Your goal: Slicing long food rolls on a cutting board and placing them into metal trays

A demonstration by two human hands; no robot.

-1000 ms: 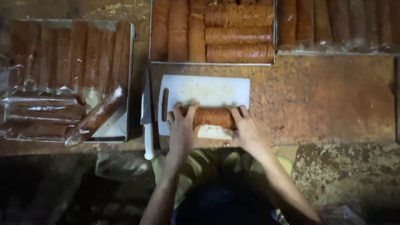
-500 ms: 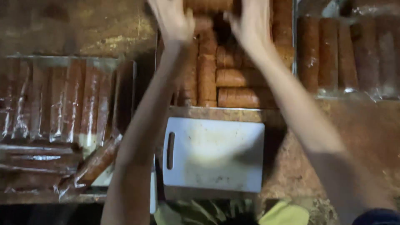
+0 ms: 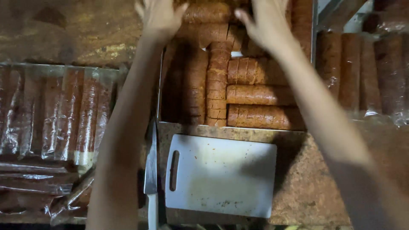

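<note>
Both arms reach up the frame, away from the board and into the tray at top centre. The left hand sits at the upper left of that tray, the right hand at upper centre-right, and between them lies a brown sliced roll, right at the top edge. Its long axis runs left to right across the frame, so each hand caps one end: left fingers curl against the left end, right fingers press in on the right end. That reads as a two-handed grasp on the roll, though the frame edge crops the fingertips, so how firmly they close is hard to tell. Neither hand is nearer; they bracket it evenly. Just below it another roll lies the same way, then three more stacked crosswise at the tray's lower right, with long rolls standing up-and-down the frame on the tray's left side. The white board is bare in lower centre, a knife just beside its left edge, blade pointing up the frame. Wrapped rolls fill the left; more sit at far right.
</note>
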